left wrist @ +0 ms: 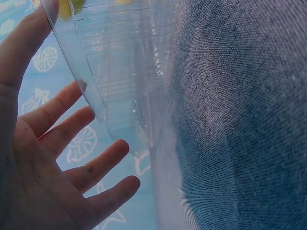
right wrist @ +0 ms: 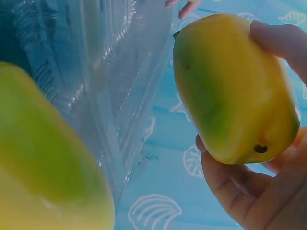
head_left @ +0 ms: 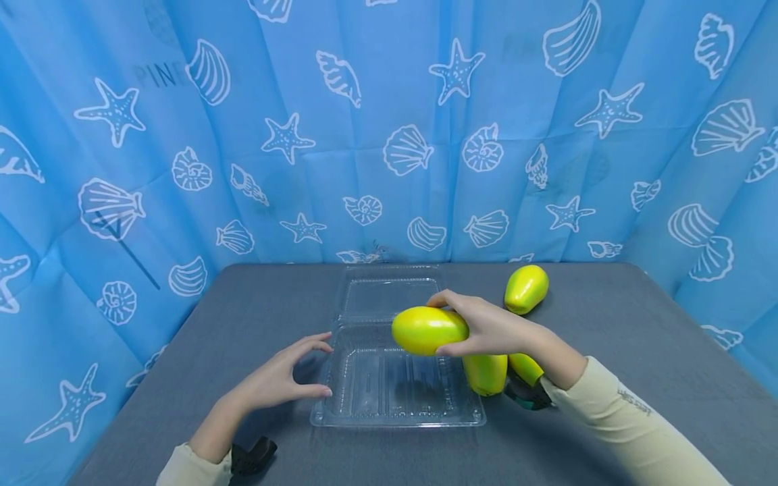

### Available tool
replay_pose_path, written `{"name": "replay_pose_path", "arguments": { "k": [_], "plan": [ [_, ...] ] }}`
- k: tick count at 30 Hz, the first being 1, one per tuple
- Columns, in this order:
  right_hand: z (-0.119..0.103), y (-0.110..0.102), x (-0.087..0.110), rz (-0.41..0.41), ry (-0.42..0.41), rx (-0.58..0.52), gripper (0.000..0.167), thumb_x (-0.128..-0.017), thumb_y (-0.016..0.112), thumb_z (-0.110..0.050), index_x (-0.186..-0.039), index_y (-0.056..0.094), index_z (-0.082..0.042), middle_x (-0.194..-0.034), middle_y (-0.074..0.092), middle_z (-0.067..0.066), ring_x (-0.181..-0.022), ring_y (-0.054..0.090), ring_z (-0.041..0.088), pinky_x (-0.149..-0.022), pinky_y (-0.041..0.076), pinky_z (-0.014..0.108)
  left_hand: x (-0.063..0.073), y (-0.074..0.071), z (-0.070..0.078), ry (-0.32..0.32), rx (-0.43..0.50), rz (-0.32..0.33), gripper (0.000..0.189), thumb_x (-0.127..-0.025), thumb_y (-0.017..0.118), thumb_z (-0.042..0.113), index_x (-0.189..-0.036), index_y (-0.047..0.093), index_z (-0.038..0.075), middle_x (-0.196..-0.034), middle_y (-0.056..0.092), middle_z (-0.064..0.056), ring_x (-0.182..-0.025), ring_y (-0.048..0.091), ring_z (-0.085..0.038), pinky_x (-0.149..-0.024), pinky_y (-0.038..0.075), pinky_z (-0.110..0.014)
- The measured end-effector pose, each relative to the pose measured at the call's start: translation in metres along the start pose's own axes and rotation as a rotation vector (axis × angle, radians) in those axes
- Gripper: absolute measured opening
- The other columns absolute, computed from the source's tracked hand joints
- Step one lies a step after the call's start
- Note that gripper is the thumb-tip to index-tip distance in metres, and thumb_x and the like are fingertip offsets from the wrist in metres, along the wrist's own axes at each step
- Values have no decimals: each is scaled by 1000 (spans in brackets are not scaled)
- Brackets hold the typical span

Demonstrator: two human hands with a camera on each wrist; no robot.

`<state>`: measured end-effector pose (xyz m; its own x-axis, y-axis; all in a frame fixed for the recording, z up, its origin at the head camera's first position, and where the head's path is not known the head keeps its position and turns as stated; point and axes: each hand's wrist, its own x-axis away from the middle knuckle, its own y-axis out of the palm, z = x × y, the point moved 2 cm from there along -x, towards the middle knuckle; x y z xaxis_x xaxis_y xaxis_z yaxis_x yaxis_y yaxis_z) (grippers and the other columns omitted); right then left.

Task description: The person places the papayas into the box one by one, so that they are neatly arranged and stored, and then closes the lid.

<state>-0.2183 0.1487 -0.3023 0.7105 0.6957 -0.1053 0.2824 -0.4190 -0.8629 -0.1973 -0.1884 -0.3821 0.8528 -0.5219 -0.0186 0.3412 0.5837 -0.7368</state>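
Note:
My right hand (head_left: 486, 324) grips a smooth yellow-green oval fruit (head_left: 430, 331), which looks like a mango, above the right part of a clear plastic clamshell box (head_left: 398, 420). In the right wrist view, thumb and fingers curl round this fruit (right wrist: 235, 91), with a dark spot on its near end. The box lies with its lid (head_left: 392, 297) folded back, away from me. My left hand (head_left: 279, 374) is beside the box's left edge, thumb and fingers spread, holding nothing. In the left wrist view, fingertips (left wrist: 76, 91) are at the clear rim; contact is hard to judge.
Right of the box lies another such fruit (head_left: 486, 375), with one more (head_left: 526, 368) partly hidden behind my right wrist. A further fruit (head_left: 526, 289) lies at the back right of the grey table (head_left: 267, 297). A blue shell-patterned curtain (head_left: 365, 169) hangs behind.

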Motion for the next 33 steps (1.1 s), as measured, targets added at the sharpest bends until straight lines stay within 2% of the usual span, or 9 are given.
{"name": "replay_pose_path", "arguments": {
  "k": [12,28,33],
  "plan": [
    [-6,11,-19,-47,-48,25,58,-79,72,-30,-127,47,-10,-119,55,5,-93,49,13,-75,46,26,0,0,1,-10,-2,4,57,-79,72,38,-127,52,15,-149,36,-11,-137,32,-40,-103,31,-64],
    [-9,28,-38,-108,-57,41,59,-78,73,-30,-129,51,-11,-113,52,5,-92,49,13,-77,45,26,0,0,0,-9,-4,12,58,-79,72,38,-128,52,14,-150,35,-9,-137,32,-38,-103,32,-64],
    [-10,29,-42,-125,-36,40,58,-78,73,-30,-128,51,-11,-112,52,5,-92,49,13,-77,45,26,0,0,1,1,-8,10,57,-79,72,38,-127,52,14,-150,35,-10,-137,32,-40,-102,32,-65]
  ]
}}
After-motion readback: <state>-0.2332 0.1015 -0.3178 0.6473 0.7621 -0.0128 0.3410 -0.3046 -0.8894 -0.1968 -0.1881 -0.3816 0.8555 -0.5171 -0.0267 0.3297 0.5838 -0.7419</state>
